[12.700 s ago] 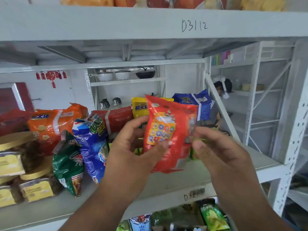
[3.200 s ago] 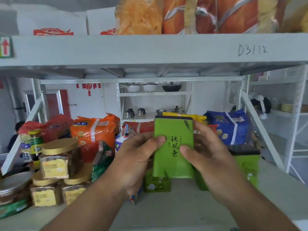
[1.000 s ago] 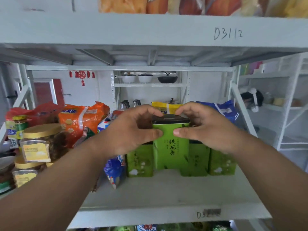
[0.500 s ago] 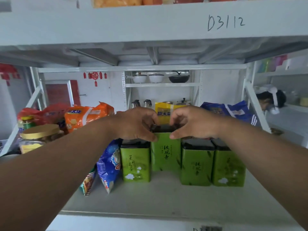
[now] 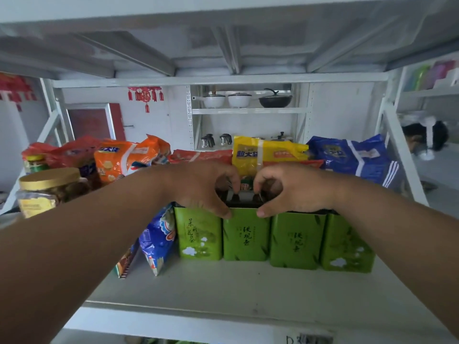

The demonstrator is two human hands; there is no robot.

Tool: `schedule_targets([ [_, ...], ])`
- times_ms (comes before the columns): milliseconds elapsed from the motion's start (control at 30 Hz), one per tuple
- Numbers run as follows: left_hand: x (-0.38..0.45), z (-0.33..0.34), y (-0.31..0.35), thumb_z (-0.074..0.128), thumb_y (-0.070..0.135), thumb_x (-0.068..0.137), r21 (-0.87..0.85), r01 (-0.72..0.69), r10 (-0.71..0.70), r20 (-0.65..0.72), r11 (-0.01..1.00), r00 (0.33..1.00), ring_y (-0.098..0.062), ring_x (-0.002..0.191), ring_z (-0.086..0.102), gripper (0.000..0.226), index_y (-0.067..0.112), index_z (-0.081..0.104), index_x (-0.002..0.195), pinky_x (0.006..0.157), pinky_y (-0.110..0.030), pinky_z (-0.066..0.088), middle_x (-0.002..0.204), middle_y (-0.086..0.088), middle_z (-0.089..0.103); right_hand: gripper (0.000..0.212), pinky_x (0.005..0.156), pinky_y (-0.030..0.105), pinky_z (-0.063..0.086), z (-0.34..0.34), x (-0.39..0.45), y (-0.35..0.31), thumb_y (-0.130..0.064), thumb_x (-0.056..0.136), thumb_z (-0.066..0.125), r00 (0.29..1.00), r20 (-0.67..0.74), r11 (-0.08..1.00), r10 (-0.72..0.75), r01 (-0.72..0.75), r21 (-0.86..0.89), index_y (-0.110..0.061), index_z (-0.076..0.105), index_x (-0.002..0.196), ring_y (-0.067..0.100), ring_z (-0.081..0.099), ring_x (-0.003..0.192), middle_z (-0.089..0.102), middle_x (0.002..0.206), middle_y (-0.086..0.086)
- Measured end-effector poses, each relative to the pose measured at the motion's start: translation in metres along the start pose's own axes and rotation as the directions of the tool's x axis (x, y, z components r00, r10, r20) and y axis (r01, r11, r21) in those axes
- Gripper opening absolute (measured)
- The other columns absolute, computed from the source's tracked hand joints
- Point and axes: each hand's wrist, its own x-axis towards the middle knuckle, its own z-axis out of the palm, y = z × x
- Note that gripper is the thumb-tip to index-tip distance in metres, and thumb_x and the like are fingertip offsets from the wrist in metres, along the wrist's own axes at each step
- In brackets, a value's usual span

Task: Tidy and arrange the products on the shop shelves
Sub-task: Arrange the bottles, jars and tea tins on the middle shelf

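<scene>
I have both hands on the second green tin point(image 5: 246, 234) from the left, at the centre of the frame. My left hand point(image 5: 203, 187) and right hand point(image 5: 293, 188) each curl over its dark top edge, thumbs pressed on the green front, fingers hooked behind. So each grip is closed round the tin's upper rim, one on either corner. I judge that this paired hold keeps the tin square while it seats into its slot.

The tin stands upright on the shelf point(image 5: 248, 289), its sides touching the left tin point(image 5: 198, 234) and the third tin point(image 5: 296, 240). A fourth tin point(image 5: 346, 244) ends the row at centre right. All four show their printed fronts outward, which I take to be the point: labels readable from the aisle.

A blue snack bag point(image 5: 159, 239) leans just beside the left tin, tilted, probably the next thing needing straightening. Behind the row, taller packets such as the yellow pack point(image 5: 263, 152) and the blue pack point(image 5: 347, 155) sit at the back, where they remain visible over the tins. A gold-lidded jar point(image 5: 49, 187) stands at centre left.
</scene>
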Motion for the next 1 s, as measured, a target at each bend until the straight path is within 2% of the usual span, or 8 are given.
schedule_targets([
  [100,-0.002,-0.005,0.006,0.093,0.043,0.079,-0.032,0.015,-0.013,0.051,0.999,0.999,-0.009,0.127,0.060,0.065,0.054,0.056,0.131,0.106,-0.034,0.048,0.135,0.018,0.064,0.106,0.107,0.037,0.051,-0.017,-0.013,0.008,-0.056,0.067,0.095,0.993,0.092,0.997,0.068,-0.065,-0.038,-0.058,0.032,0.152,0.009,0.059,0.127,0.052,0.146,-0.020],
  [200,0.000,-0.004,0.021,0.091,0.048,0.080,-0.068,-0.011,0.012,0.025,0.998,1.000,-0.006,0.129,0.056,0.075,0.055,0.049,0.142,0.097,-0.023,0.043,0.142,0.018,0.059,0.129,0.114,0.037,0.046,-0.026,-0.030,0.019,-0.054,0.063,0.098,0.982,0.124,0.979,0.141,-0.120,-0.166,-0.066,0.009,0.156,0.013,0.050,0.141,0.045,0.159,-0.014],
  [400,0.015,0.009,0.056,0.089,0.054,0.080,-0.066,-0.117,0.118,0.020,0.991,0.993,-0.006,0.134,0.053,0.070,0.053,0.054,0.141,0.108,-0.032,0.044,0.146,0.022,0.056,0.122,0.105,0.035,0.054,-0.021,-0.040,0.029,-0.043,0.069,0.099,0.996,0.022,0.996,0.083,-0.082,-0.034,-0.058,0.019,0.159,0.010,0.061,0.125,0.061,0.134,-0.017],
  [600,0.011,0.006,0.065,0.092,0.048,0.079,-0.282,-0.157,0.142,-0.073,0.946,0.987,0.003,0.130,0.058,0.070,0.056,0.056,0.138,0.115,-0.036,0.046,0.137,0.019,0.065,0.103,0.095,0.018,0.052,-0.036,-0.063,0.026,-0.034,0.071,0.097,0.982,-0.190,0.983,-0.004,0.039,0.182,-0.055,0.037,0.153,0.002,0.066,0.114,0.071,0.118,-0.018],
  [667,0.006,0.008,0.064,0.094,0.037,0.079,-0.442,-0.187,0.150,-0.117,0.877,0.982,-0.005,0.124,0.066,0.078,0.053,0.052,0.143,0.113,-0.041,0.051,0.134,0.010,0.070,0.097,0.085,0.013,0.055,-0.041,-0.070,0.018,-0.025,0.071,0.096,0.962,-0.273,0.946,-0.021,0.107,0.305,-0.047,0.045,0.151,0.001,0.071,0.109,0.075,0.115,-0.014],
  [767,-0.005,0.016,0.061,0.095,0.018,0.077,-0.671,-0.225,0.139,-0.180,0.706,0.974,-0.025,0.117,0.074,0.088,0.034,0.049,0.150,0.107,-0.054,0.057,0.130,-0.005,0.074,0.090,0.090,0.023,0.057,-0.040,-0.075,0.002,-0.030,0.064,0.092,0.915,-0.403,0.874,-0.019,0.211,0.437,-0.041,0.054,0.145,0.009,0.074,0.109,0.077,0.117,-0.009],
  [867,-0.022,0.019,0.059,0.088,0.012,0.078,-0.777,-0.255,0.086,-0.252,0.575,0.964,-0.037,0.116,0.074,0.063,0.014,0.063,0.135,0.105,-0.062,0.056,0.127,-0.017,0.074,0.081,0.094,0.034,0.059,-0.028,-0.075,-0.018,-0.040,0.062,0.093,0.847,-0.530,0.783,0.033,0.308,0.540,-0.041,0.062,0.137,0.017,0.071,0.116,0.075,0.124,-0.007],
  [1000,-0.052,0.018,0.048,0.088,0.017,0.080,-0.856,-0.250,-0.027,-0.293,0.453,0.956,-0.039,0.113,0.075,0.053,0.012,0.069,0.129,0.105,-0.067,0.053,0.122,-0.015,0.078,0.079,0.098,0.035,0.057,0.006,-0.079,-0.045,-0.057,0.062,0.090,0.747,-0.646,0.708,0.157,0.370,0.601,-0.051,0.060,0.135,0.007,0.066,0.123,0.067,0.132,-0.014],
])
